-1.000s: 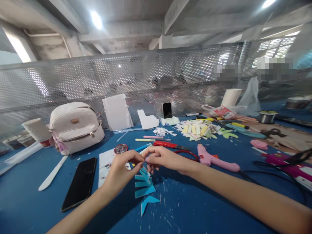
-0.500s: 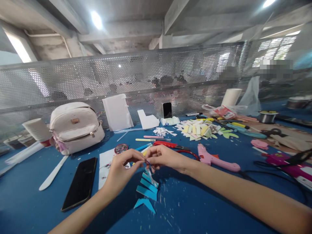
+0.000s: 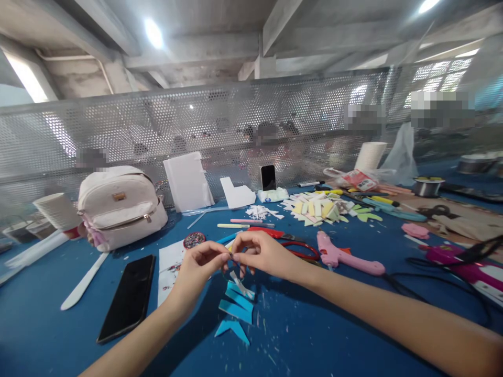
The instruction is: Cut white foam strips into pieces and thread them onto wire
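My left hand [image 3: 200, 267] and my right hand [image 3: 261, 254] meet above the blue table [image 3: 334, 319], fingertips pinched together on something tiny that I cannot make out. Below them hangs a string of light blue foam strips [image 3: 237, 306], its lowest V-shaped piece resting on the table. Red-handled scissors [image 3: 288, 242] lie just behind my right hand. A pink glue gun [image 3: 346, 256] lies to the right of it.
A black phone [image 3: 128, 297] and a white paper sheet [image 3: 168, 267] lie at the left, with a small round glitter tin [image 3: 194, 240] behind. A cream backpack [image 3: 120, 207] stands at back left. Foam scraps [image 3: 320, 208] are piled at the back.
The blue strip chain has swung from bunched under my hands to hanging lower and slightly right. Both hands rose a little and stayed pinched together.
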A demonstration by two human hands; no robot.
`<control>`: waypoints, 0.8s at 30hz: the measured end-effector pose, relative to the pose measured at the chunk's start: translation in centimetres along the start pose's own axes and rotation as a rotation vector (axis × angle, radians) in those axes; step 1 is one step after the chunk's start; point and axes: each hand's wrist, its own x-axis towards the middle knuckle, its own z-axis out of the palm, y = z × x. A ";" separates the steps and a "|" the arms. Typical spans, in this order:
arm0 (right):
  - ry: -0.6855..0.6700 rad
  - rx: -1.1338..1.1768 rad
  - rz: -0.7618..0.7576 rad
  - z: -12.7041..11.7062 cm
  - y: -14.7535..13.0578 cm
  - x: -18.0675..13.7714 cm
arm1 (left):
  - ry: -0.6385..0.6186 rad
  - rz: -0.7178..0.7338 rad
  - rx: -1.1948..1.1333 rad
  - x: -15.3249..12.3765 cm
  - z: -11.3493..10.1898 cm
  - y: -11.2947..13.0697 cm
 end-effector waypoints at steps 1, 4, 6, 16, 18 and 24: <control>0.004 -0.006 -0.004 0.0 0.0 0.0 | 0.006 -0.007 -0.017 0.0 0.0 -0.1; 0.008 -0.014 -0.006 0.1 -0.1 -0.1 | 0.008 -0.025 -0.061 -0.1 0.1 -0.2; 0.007 -0.015 -0.006 0.1 -0.1 0.0 | 0.004 -0.032 -0.085 -0.1 0.2 -0.2; 0.049 -0.067 -0.037 0.3 -0.3 -0.2 | 0.015 -0.071 -0.157 0.0 0.6 0.0; 0.068 -0.088 -0.049 0.4 -0.4 -0.3 | 0.021 -0.083 -0.169 -0.1 0.6 -0.1; 0.108 -0.197 -0.126 0.6 -0.8 -0.6 | 0.053 -0.100 -0.155 -0.1 0.6 -0.1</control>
